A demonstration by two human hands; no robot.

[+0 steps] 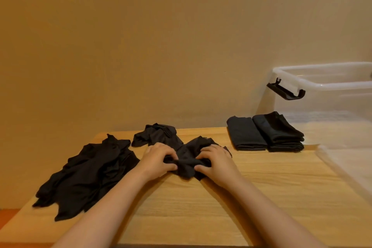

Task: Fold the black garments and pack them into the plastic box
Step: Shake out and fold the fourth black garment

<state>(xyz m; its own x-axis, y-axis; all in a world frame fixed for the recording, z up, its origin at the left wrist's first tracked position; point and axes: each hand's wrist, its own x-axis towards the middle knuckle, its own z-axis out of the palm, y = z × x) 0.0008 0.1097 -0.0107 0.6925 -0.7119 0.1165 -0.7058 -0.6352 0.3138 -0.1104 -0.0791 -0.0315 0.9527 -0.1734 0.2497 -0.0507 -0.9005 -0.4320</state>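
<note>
The left hand [159, 160] and right hand [215, 162] had fingers clamped on one bunched black garment [187, 165] lying crosswise on the surface [201, 207], one loose pile [86, 175] at left, two folded stacks [279, 133] beside the one plastic box [322, 84].

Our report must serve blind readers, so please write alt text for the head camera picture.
The left hand and right hand grip a crumpled black garment on a wooden table. To the left lie loose black garments; at the far right, two folded stacks sit beside a clear plastic box.
</note>
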